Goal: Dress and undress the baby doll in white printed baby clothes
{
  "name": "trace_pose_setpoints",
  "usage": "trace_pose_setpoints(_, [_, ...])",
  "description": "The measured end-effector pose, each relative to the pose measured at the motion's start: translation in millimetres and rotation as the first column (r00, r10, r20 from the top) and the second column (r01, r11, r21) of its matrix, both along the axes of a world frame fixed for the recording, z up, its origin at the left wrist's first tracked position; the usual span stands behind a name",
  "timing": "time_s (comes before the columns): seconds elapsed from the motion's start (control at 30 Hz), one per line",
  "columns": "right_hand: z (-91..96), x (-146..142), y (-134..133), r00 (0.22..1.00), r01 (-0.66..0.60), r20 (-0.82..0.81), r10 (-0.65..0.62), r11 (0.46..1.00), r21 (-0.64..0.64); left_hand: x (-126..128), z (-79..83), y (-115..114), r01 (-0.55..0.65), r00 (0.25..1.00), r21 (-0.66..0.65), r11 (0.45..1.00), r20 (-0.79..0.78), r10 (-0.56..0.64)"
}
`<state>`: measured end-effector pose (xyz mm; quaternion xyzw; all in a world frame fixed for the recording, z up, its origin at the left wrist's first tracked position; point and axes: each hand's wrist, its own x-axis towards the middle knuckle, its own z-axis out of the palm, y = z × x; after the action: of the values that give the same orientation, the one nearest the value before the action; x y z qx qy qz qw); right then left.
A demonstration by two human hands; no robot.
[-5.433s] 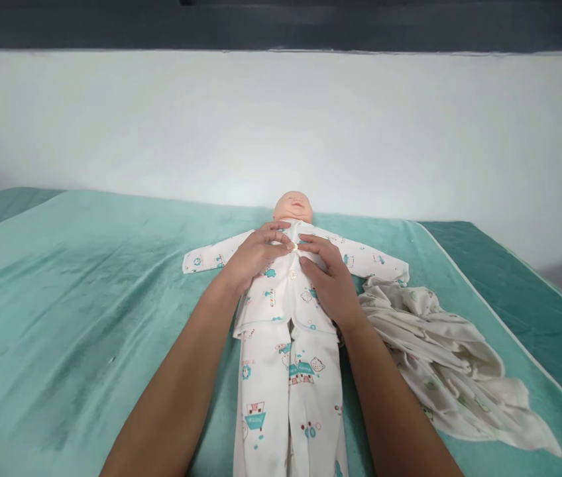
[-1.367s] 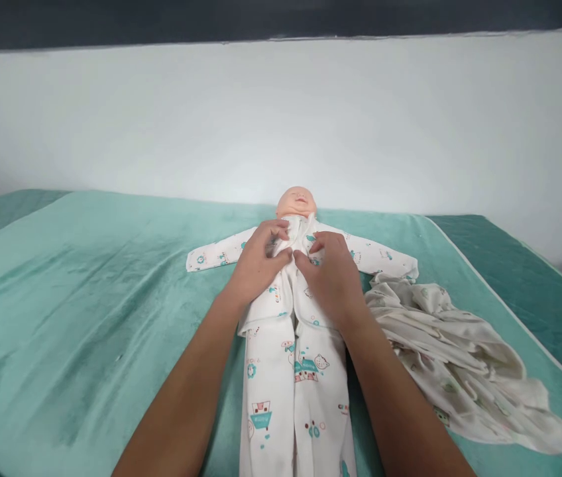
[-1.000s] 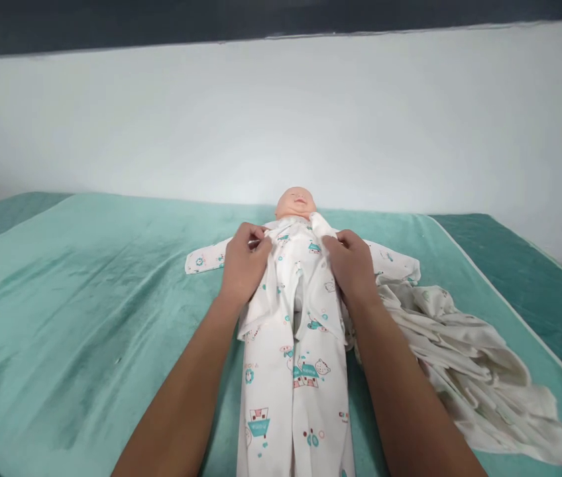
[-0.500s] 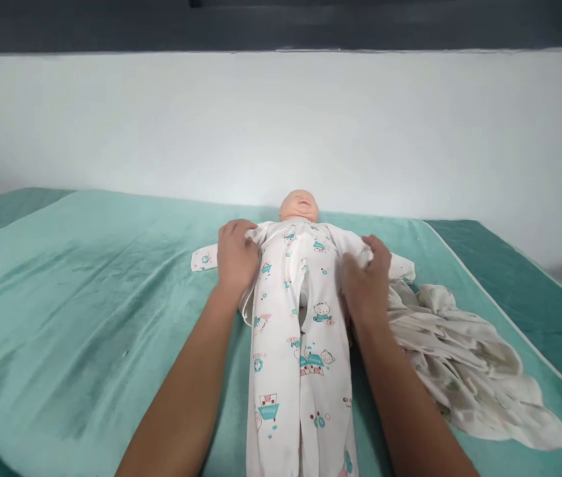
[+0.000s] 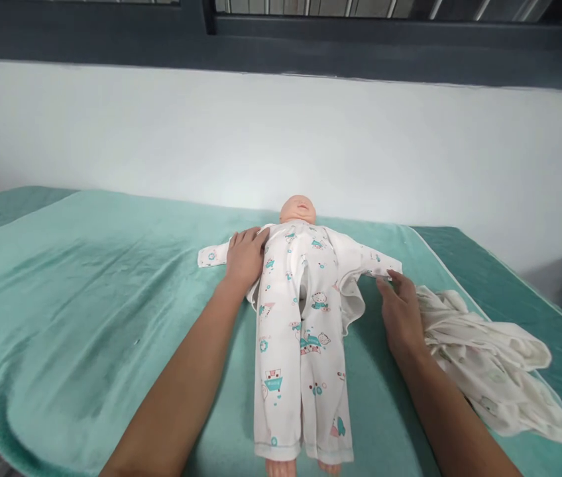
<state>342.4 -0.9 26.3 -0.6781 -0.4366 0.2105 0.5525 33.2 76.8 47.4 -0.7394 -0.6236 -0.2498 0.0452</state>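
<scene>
At the far left, a green blanket [image 5: 87, 278] spreads over the bed in loose creases, with a small pale speck [image 5: 136, 342] on its surface. Farther right, the left sleeve [image 5: 210, 256] of a white printed jacket [image 5: 348, 255] reaches outward, its cuff lying flat on the blanket. The person's left hand [image 5: 245, 257] rests palm down across that sleeve near the shoulder, fingers close together; whether it grips any cloth cannot be told.

In the middle, a doll [image 5: 297, 209] lies on its back on the blanket, its head toward the white wall [image 5: 162, 132]. Its white printed trousers [image 5: 278, 331] reach up over the chest, with an opening between the legs, and bare feet [image 5: 281, 468] show below the hems. The jacket is open, its right front panel [image 5: 353, 298] turned out beside the waist.

The right sleeve [image 5: 373, 258] stretches toward the person's right hand [image 5: 401, 308], whose thumb and index finger meet the cuff's lower edge; whether they pinch it cannot be told. Just beyond this hand lies a crumpled pale cloth [image 5: 494, 371]. A darker green strip [image 5: 464, 258] borders the bed at the far right.
</scene>
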Motion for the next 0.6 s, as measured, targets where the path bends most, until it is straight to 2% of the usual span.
trace_pose_setpoints(0.1, [16.3, -22, 11, 0.974, -0.117, 0.200, 0.105, 0.992, 0.049, 0, 2.4, 0, -0.042, 0.998, -0.005, 0.999, -0.050, 0.041])
trace_pose_setpoints(0.2, [37.3, -52, 38, 0.891, -0.328, 0.371, 0.262, 0.936, 0.129, -5, 4.1, -1, -0.089, 0.993, -0.017, 0.996, -0.076, 0.087])
trace_pose_setpoints(0.33, [47.8, -68, 83, 0.749, -0.530, 0.468, 0.469, 0.848, -0.002, -9, 3.6, -1, -0.202, 0.978, -0.075, 0.976, -0.057, 0.198])
trace_pose_setpoints(0.4, [43.4, -61, 99, 0.694, -0.534, 0.527, 0.491, 0.841, -0.081, -8, 2.8, 0, -0.194, 0.979, -0.051, 0.980, -0.067, 0.191])
trace_pose_setpoints(0.5, [33.8, -41, 116, 0.611, -0.457, 0.644, 0.460, 0.869, -0.187, -8, 1.4, 3, -0.065, 0.993, 0.010, 0.998, -0.102, 0.066])
trace_pose_setpoints(0.6, [29.6, -19, 125, 0.586, -0.345, 0.682, 0.438, 0.896, -0.279, -9, -0.8, 4, -0.010, 0.996, -0.016, 1.000, -0.092, 0.008])
